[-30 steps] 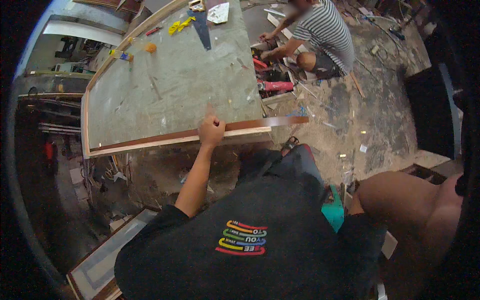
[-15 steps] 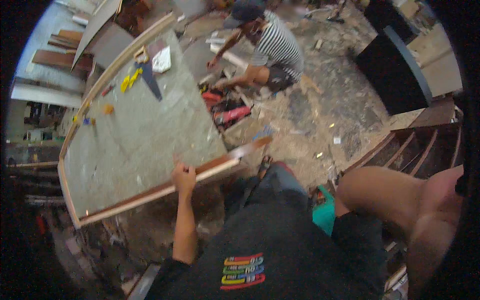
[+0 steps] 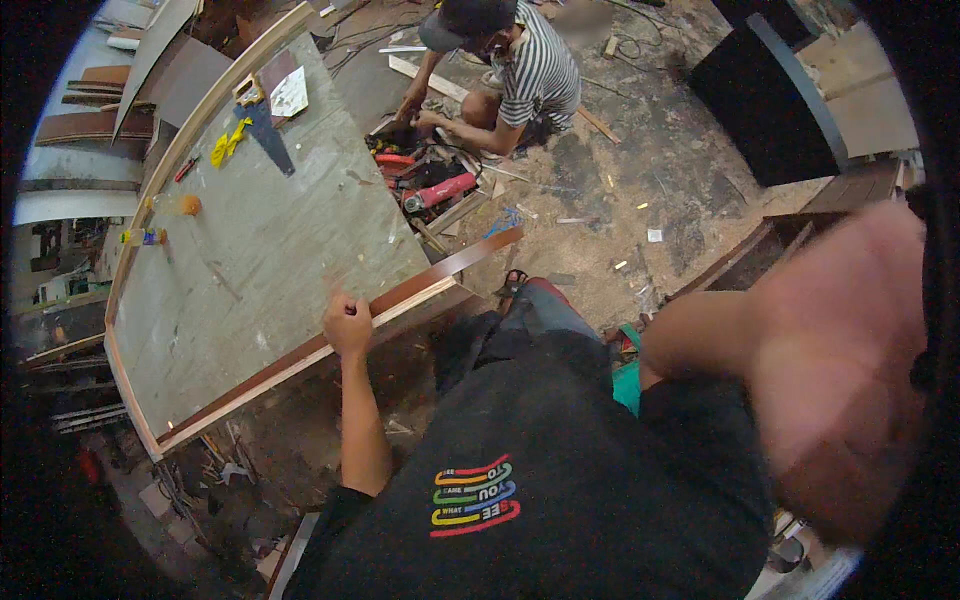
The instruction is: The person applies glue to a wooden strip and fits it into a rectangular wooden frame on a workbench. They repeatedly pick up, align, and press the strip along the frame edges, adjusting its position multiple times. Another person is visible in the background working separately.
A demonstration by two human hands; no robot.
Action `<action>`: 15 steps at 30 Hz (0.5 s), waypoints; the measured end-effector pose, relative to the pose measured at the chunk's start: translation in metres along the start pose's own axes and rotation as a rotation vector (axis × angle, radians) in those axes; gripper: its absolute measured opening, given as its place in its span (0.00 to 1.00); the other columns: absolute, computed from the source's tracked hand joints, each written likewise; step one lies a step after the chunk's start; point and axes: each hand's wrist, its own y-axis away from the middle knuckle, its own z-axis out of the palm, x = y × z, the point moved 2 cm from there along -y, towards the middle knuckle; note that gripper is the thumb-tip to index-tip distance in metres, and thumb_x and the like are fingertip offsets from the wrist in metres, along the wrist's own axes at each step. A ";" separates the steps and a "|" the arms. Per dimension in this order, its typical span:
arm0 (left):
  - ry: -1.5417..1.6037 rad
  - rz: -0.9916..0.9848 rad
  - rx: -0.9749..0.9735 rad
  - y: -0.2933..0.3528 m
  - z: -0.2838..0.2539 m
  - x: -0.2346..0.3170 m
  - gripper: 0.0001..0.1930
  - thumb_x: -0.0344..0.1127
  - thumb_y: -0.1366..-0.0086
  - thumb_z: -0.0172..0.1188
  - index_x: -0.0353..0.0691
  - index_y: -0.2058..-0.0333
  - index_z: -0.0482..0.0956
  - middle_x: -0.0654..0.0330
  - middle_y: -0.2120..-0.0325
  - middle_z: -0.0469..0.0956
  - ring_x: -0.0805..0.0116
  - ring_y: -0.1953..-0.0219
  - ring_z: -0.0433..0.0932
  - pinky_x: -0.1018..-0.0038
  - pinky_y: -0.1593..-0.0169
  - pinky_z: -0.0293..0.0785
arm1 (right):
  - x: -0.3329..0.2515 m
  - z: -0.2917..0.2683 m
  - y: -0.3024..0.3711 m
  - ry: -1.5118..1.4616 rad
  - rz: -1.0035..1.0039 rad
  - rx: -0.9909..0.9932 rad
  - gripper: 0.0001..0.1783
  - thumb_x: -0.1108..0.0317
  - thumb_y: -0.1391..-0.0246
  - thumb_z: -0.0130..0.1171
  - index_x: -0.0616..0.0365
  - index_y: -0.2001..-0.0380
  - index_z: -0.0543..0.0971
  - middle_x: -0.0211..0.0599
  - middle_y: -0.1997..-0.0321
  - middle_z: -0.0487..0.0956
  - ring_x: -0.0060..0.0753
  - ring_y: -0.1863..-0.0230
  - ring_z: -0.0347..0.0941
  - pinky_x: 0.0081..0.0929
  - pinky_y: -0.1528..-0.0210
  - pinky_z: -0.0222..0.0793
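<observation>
My left hand (image 3: 348,322) is closed around a long, thin brown strip (image 3: 410,287) at the near edge of the workbench (image 3: 290,230). The strip lies along the inside of the pale wooden rim (image 3: 320,352), and its far right end sticks out past the bench corner. My right arm (image 3: 700,330) is bent and raised. A large, blurred mass of skin (image 3: 840,340) fills the right side close to the camera. The fingers of my right hand cannot be made out.
On the bench lie a handsaw (image 3: 266,138), a yellow cloth-like item (image 3: 230,142), white paper (image 3: 289,93) and bottles (image 3: 180,204). A person in a striped shirt (image 3: 545,75) crouches beyond it, near a red power tool (image 3: 441,191). Black panels (image 3: 765,110) stand at far right.
The view has shifted, so bench and person sit higher and further left. My left hand stays at the strip. The right arm has moved and its skin now fills more of the right side.
</observation>
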 end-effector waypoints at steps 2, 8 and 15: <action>-0.030 -0.071 -0.027 0.001 0.001 -0.004 0.11 0.35 0.47 0.65 0.38 0.79 0.73 0.52 0.80 0.75 0.49 0.76 0.75 0.57 0.70 0.69 | 0.012 -0.009 0.050 0.132 0.162 0.123 0.33 0.62 0.48 0.63 0.69 0.43 0.69 0.47 0.47 0.74 0.44 0.45 0.71 0.40 0.40 0.66; -0.092 -0.008 0.038 0.001 0.000 -0.004 0.12 0.35 0.48 0.65 0.38 0.81 0.72 0.53 0.82 0.74 0.50 0.77 0.75 0.56 0.70 0.69 | 0.009 -0.009 0.231 0.500 0.852 -0.724 0.27 0.63 0.48 0.68 0.60 0.46 0.75 0.47 0.47 0.77 0.48 0.45 0.71 0.41 0.39 0.64; -0.074 -0.050 0.030 0.002 0.000 -0.003 0.11 0.36 0.46 0.64 0.38 0.81 0.74 0.52 0.82 0.76 0.51 0.78 0.76 0.56 0.69 0.70 | -0.067 0.011 0.372 0.251 0.923 -1.579 0.45 0.44 0.48 0.69 0.59 0.34 0.68 0.53 0.32 0.66 0.58 0.29 0.59 0.61 0.28 0.49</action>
